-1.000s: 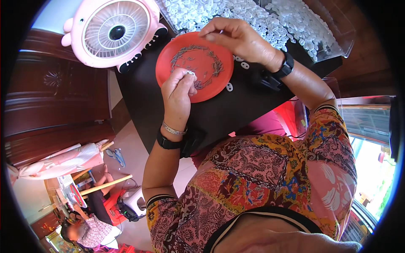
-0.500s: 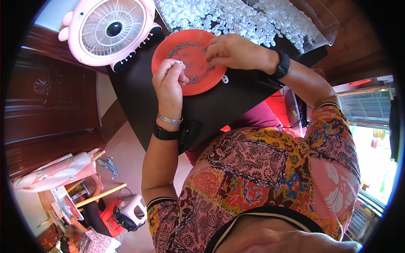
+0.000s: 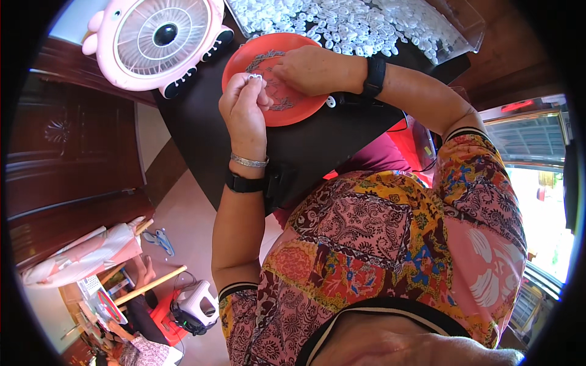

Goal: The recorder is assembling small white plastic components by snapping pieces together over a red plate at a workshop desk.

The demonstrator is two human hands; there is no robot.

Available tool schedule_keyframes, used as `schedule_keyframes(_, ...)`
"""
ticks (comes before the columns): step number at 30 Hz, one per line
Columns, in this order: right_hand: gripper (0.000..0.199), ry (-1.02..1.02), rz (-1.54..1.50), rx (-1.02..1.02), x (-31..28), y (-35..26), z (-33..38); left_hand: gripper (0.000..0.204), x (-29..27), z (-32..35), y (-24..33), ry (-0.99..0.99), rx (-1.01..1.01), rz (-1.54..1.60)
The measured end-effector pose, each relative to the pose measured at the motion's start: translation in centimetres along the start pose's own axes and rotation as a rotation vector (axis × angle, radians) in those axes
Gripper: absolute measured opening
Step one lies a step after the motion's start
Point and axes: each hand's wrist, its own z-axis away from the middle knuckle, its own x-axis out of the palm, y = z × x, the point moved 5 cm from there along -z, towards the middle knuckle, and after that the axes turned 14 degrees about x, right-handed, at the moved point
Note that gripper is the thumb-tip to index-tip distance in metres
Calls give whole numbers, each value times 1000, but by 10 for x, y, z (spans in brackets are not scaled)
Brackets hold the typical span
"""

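My left hand [image 3: 244, 111] is closed over the left side of a red round plate [image 3: 292, 119], pinching a small white plastic piece [image 3: 255, 77] at the fingertips. My right hand [image 3: 310, 70] reaches over the plate from the right, its fingers bent together beside the left fingertips. Whatever the right fingers hold, if anything, is hidden. Thin grey metal pins [image 3: 264, 60] lie in a loose ring on the plate. One white piece with holes [image 3: 331, 102] rests on the black table just right of the plate.
A big heap of white plastic pieces [image 3: 348, 27] spreads behind the plate, partly in a clear tray [image 3: 473, 36]. At the back left stands a pink animal-shaped fan [image 3: 165, 36]. The black table [image 3: 201, 146] ends in front of me. Another person [image 3: 146, 348] is at lower left.
My right hand has moved left across the plate, close to my left fingertips. My left hand keeps the white piece pinched. The view has shifted slightly.
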Motion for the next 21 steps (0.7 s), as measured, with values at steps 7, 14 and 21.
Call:
schedule_keyframes(7, 15, 134, -329, 87, -22, 9, 5, 14, 0, -2, -2, 0, -22, 10)
schedule_keyframes(14, 18, 88, -1054, 231, -32, 29, 13, 14, 8, 0, -3, -40, -46, 8)
schedule_keyframes(21, 18, 16, -1470, 393, -45, 10, 32, 15, 17, 3, 4, -118, -54, -21)
